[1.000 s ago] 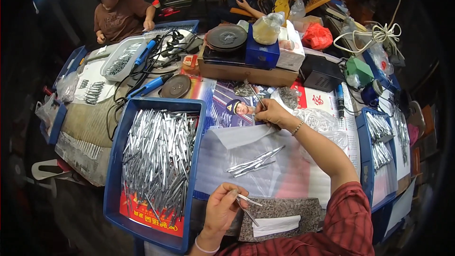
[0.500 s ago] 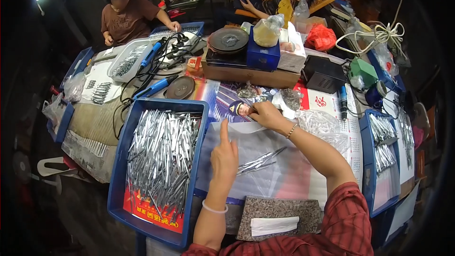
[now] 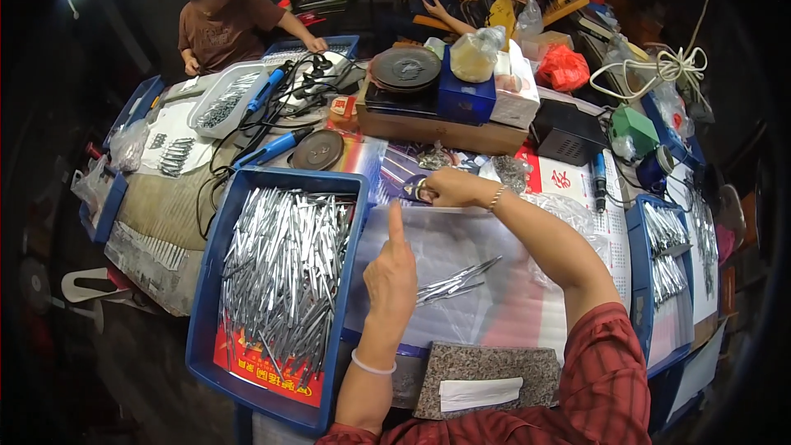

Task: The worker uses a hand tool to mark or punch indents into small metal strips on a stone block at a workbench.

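Note:
My left hand (image 3: 390, 270) is raised beside the large blue tray, its index finger stretched out and the other fingers partly folded; I see nothing held in it. My right hand (image 3: 451, 188) reaches across the table to the left, palm down, fingertips together over a printed picture on the table cover. What those fingertips hold, if anything, is hidden. A heap of thin silvery metal strips (image 3: 284, 259) fills the large blue tray (image 3: 196, 338). A small bunch of similar strips (image 3: 457, 282) lies on the plastic-covered tabletop (image 3: 503, 301) between my forearms.
A speckled stone slab (image 3: 540, 363) bearing folded white paper (image 3: 480, 394) lies at the near edge. Small bags, boxes and a round dark disc (image 3: 405, 67) stand beyond my right hand. Cables and blue-handled tools lie at left. Another person (image 3: 227, 25) works across the table.
My right hand has shifted slightly left and turned flatter, covering more of the printed picture. My left hand keeps its raised index finger. The view has shifted slightly.

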Motion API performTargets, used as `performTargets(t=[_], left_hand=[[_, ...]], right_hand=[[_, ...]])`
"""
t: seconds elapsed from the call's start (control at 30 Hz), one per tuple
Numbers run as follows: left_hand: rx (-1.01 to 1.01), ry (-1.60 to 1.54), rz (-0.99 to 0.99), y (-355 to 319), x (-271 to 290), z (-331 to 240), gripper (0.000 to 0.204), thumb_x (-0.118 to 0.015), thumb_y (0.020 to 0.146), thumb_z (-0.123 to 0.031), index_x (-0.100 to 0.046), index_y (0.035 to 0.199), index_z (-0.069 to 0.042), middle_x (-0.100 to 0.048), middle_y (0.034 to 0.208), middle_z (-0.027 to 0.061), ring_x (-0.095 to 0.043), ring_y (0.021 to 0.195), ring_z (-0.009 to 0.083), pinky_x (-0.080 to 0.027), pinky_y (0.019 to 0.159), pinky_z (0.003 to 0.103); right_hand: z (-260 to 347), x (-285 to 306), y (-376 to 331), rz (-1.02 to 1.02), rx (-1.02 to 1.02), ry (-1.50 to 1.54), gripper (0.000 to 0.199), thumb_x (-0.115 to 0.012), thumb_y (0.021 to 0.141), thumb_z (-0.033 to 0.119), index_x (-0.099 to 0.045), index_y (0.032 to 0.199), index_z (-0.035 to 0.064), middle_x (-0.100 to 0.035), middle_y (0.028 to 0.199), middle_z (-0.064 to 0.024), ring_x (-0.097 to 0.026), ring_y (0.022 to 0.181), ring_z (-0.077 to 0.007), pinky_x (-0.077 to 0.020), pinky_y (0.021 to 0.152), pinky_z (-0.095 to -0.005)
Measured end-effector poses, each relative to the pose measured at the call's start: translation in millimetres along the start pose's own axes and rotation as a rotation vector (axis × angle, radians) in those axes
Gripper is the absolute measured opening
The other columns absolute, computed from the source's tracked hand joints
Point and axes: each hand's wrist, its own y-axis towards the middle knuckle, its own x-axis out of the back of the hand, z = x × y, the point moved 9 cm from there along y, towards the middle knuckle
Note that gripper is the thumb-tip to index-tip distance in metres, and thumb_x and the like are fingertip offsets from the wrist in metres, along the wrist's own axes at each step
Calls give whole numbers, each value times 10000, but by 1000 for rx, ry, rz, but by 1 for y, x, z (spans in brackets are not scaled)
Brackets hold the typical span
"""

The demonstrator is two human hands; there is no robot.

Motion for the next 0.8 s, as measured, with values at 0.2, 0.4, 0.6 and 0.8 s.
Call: performTargets(t=[0.2, 0.4, 0.6, 0.8], left_hand=[[27, -37, 54, 34, -10, 16, 757, -517, 821, 1, -201, 1502, -103, -631, 748, 233, -615, 607, 394, -467, 550, 494], [-161, -171, 73, 9, 2, -9, 160, -535, 828, -35, -530, 986, -61, -605, 708, 176, -626, 633, 379, -483, 550, 489], [-94, -141, 317, -66, 4, -14, 255, -602, 799, -27, -561, 1039, -104, -619, 784, 160, -620, 643, 391, -496, 564, 477], [-95, -175, 323, -83, 5, -17, 256, -608, 809, -34, -560, 1053, -95, -615, 780, 149, -617, 631, 383, -488, 540, 471]], right_hand=[[-20, -25, -49, 43, -317, 634, 152, -618, 850, 155, -592, 787, 18, -561, 646, -9, -468, 519, -67, -386, 473, -240], [-35, -15, -64, -143, -305, 1685, 42, -569, 877, 54, -528, 878, 64, -602, 843, -70, -355, 474, -25, -319, 425, -174], [-51, -5, -53, -334, -616, 1305, 153, -617, 836, 141, -579, 720, 49, -571, 640, -16, -444, 470, -54, -362, 407, -213], [-46, 7, -33, -294, -546, 211, 277, -706, 766, 239, -630, 694, -18, -625, 620, -138, -616, 566, -223, -488, 547, -350]])
